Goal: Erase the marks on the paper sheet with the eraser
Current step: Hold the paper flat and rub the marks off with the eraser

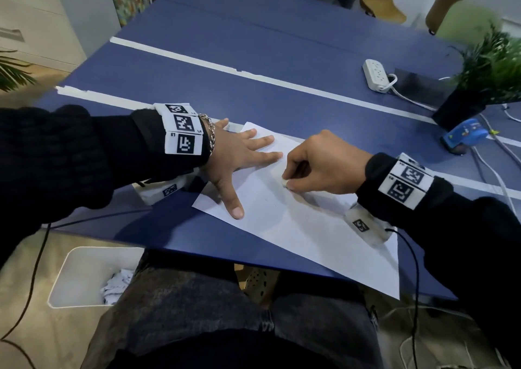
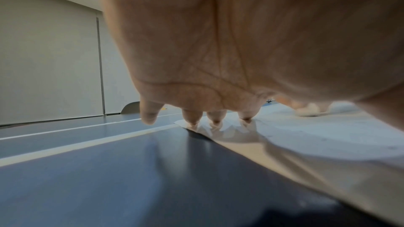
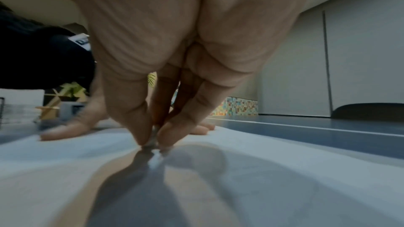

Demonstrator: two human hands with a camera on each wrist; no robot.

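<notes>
Clutter sits well apart from my work, along the far right of the blue tabletop [image 1: 253,58]: a white power strip [image 1: 375,73], a potted plant [image 1: 479,86] and a blue tape dispenser [image 1: 462,137], with cables trailing toward me. White tape lines [image 1: 253,76] cross the tabletop beyond the paper sheet [image 1: 296,227], which lies slantwise at the near edge. A white bin [image 1: 81,272] stands on the floor by my knee. Nothing lies between my hands. My left hand [image 1: 239,154] lies flat with fingers spread, three fingertips [image 2: 215,120] pressing the sheet's far corner, the thumb stretched toward me on the paper. My right hand [image 1: 324,165] arches above the sheet's middle, its grip pinching the small white eraser [image 1: 284,183], whose tip touches the paper just beside my left fingers. Marks on the sheet are too faint to make out.
</notes>
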